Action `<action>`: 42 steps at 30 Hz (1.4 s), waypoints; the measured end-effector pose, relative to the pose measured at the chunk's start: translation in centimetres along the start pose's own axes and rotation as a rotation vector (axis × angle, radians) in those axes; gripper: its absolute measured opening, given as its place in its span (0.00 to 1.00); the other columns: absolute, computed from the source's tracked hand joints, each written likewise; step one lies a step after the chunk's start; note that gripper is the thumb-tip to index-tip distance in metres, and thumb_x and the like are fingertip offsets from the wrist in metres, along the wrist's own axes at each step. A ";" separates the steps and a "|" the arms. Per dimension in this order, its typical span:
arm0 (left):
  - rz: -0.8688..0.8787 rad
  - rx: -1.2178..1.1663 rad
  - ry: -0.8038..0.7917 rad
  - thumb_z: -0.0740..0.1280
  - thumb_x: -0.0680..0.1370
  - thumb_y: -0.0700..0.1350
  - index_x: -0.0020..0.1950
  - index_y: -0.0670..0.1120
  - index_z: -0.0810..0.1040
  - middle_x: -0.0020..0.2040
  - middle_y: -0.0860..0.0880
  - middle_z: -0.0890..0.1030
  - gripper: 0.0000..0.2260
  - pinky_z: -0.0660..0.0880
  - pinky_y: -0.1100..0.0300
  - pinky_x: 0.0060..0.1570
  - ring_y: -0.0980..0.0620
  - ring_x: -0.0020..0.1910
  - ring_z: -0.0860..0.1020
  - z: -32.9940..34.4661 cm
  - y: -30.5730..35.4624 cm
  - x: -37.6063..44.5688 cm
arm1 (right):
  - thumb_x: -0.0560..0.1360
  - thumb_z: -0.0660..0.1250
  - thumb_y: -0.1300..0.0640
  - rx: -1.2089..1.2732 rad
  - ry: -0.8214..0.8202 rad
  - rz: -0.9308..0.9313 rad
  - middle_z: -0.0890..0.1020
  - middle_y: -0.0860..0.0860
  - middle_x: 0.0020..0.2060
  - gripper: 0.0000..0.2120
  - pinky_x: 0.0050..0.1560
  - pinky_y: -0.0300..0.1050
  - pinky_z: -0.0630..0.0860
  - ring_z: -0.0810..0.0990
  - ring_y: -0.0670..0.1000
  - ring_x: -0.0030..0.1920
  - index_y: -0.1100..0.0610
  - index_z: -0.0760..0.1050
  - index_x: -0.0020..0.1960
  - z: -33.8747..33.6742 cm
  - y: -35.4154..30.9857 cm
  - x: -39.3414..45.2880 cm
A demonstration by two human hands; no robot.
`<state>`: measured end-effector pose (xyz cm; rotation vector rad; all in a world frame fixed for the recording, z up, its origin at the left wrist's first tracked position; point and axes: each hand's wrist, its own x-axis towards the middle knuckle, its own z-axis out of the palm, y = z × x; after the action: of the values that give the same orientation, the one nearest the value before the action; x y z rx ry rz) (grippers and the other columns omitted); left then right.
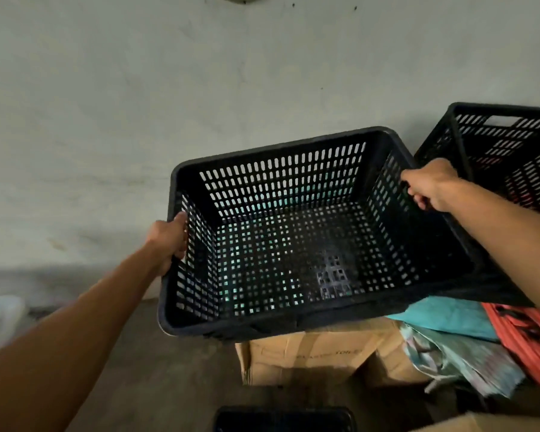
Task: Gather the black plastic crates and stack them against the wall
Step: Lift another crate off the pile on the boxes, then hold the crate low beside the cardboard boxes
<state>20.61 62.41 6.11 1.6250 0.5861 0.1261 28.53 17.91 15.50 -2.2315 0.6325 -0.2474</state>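
Both hands grip 1 black crate (293, 238) by its short ends, left hand (169, 241) and right hand (430, 188) closed over the rim. It hangs tilted above a cardboard box (309, 357). A 2nd black crate (505, 151) sits just right, by the wall (138, 104).

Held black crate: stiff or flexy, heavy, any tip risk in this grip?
The black crate is probably light: empty, perforated walls and floor. Likely fairly stiff, since its rim looks straight between left hand and right hand. Tip risk seems low with opposite-side grips.

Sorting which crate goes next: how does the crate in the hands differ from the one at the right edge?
The held crate is gripped by the left hand and right hand; the right crate is untouched. The held crate shows whole; the right crate is cut off by the frame. Both are black and slotted.
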 end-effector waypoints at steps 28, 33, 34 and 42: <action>-0.447 0.367 -0.024 0.53 0.76 0.70 0.65 0.29 0.71 0.51 0.25 0.79 0.44 0.75 0.31 0.41 0.23 0.45 0.78 -7.1 -27.8 -16.4 | 0.82 0.47 0.39 0.160 -0.379 0.548 0.62 0.52 0.28 0.24 0.21 0.36 0.56 0.59 0.51 0.22 0.55 0.65 0.38 6.4 32.1 -26.5; -0.552 0.398 0.020 0.54 0.74 0.73 0.35 0.42 0.70 0.26 0.47 0.71 0.33 0.64 0.60 0.26 0.49 0.23 0.68 -5.2 -35.1 -16.1 | 0.81 0.48 0.38 0.114 -0.355 0.675 0.65 0.50 0.27 0.25 0.22 0.40 0.55 0.61 0.50 0.21 0.54 0.66 0.36 11.1 38.4 -26.2; -0.567 0.386 0.010 0.55 0.74 0.72 0.33 0.44 0.70 0.27 0.48 0.70 0.32 0.64 0.60 0.26 0.50 0.23 0.67 -4.8 -36.4 -15.9 | 0.81 0.48 0.37 0.108 -0.353 0.703 0.67 0.49 0.27 0.25 0.20 0.38 0.56 0.63 0.49 0.19 0.54 0.66 0.36 12.0 39.5 -26.2; -0.613 0.317 -0.006 0.53 0.76 0.71 0.32 0.48 0.69 0.22 0.52 0.67 0.28 0.61 0.62 0.23 0.53 0.19 0.63 -2.5 -45.7 -13.7 | 0.79 0.51 0.34 0.074 -0.299 0.695 0.69 0.48 0.27 0.26 0.18 0.34 0.59 0.65 0.46 0.19 0.52 0.70 0.36 18.5 47.7 -24.7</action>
<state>-5.73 59.91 -33.62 1.6711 1.1149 -0.4436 -3.05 15.52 -31.68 -1.7969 1.1503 0.3983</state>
